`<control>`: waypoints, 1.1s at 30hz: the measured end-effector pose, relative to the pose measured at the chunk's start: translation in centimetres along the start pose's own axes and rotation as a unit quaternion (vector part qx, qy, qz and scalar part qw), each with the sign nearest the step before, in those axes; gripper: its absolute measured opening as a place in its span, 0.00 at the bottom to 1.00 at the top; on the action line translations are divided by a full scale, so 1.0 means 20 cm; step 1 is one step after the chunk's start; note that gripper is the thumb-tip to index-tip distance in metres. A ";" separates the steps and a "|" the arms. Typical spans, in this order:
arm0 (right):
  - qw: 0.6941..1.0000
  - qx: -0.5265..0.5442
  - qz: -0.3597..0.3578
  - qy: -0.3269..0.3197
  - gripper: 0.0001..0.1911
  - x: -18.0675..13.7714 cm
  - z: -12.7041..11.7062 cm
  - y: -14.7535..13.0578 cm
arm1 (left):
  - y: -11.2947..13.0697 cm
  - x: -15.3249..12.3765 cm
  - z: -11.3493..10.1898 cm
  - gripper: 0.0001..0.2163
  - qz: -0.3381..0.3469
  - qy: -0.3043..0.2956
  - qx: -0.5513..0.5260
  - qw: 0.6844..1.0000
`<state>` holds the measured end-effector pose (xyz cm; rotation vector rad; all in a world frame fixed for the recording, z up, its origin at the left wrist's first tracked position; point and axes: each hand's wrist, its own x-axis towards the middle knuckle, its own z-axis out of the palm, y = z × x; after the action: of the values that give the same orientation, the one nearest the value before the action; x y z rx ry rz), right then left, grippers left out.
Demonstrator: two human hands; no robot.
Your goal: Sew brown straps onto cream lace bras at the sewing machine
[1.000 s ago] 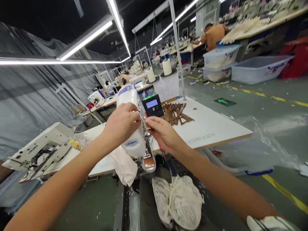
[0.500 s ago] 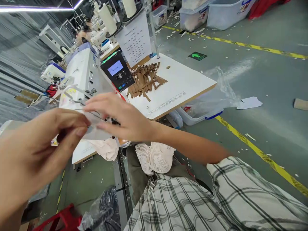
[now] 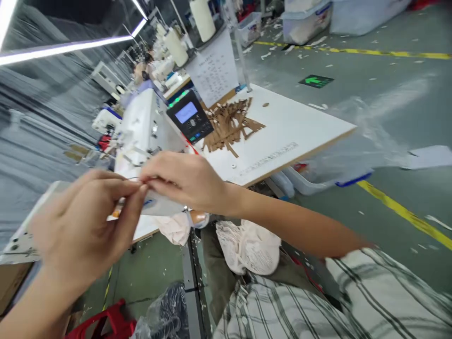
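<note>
My left hand (image 3: 93,214) is raised in front of the sewing machine (image 3: 137,122), thumb and index finger pinched. Against its fingertips, the fingers of my right hand (image 3: 190,181) are closed in a pinch too. Whatever lies between them is too small and blurred to make out. Below the hands, a pale pink cloth (image 3: 174,229) hangs at the edge of the white table (image 3: 314,125). White lace cups, like those of a bra (image 3: 259,247), rest on my lap.
Brown fabric strips (image 3: 229,127) lie heaped beside the control panel (image 3: 190,115). Thread cones (image 3: 203,21) stand above a printed sheet (image 3: 213,70). A plastic bin (image 3: 310,183) sits under the table's right side. A red stool (image 3: 102,325) is at lower left; another person is far back.
My right hand, whose fingers were spread and apart from the left, has closed to a pinch at the left fingertips. The view has shifted, moving the table rightward in the picture.
</note>
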<state>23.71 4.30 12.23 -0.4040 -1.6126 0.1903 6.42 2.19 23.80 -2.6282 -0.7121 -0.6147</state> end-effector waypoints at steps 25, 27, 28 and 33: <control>0.996 0.075 0.036 -0.022 0.04 0.06 0.03 0.01 | 0.03 0.04 -0.03 0.04 0.045 -0.009 0.022 0.999; 0.997 0.073 0.017 -0.026 0.04 0.06 0.03 0.01 | 0.03 0.03 -0.02 0.04 0.051 0.001 0.020 0.999; 0.997 0.078 0.015 -0.023 0.05 0.06 0.03 0.01 | 0.03 0.03 -0.02 0.04 0.053 0.007 0.024 0.998; 0.991 0.131 0.037 0.001 0.04 0.03 0.04 -0.01 | 0.04 0.03 -0.01 0.06 0.078 0.028 0.070 0.994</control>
<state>22.86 4.51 12.86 -0.2617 -1.5472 0.4523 7.20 1.62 24.08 -2.4986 -0.5069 -0.5680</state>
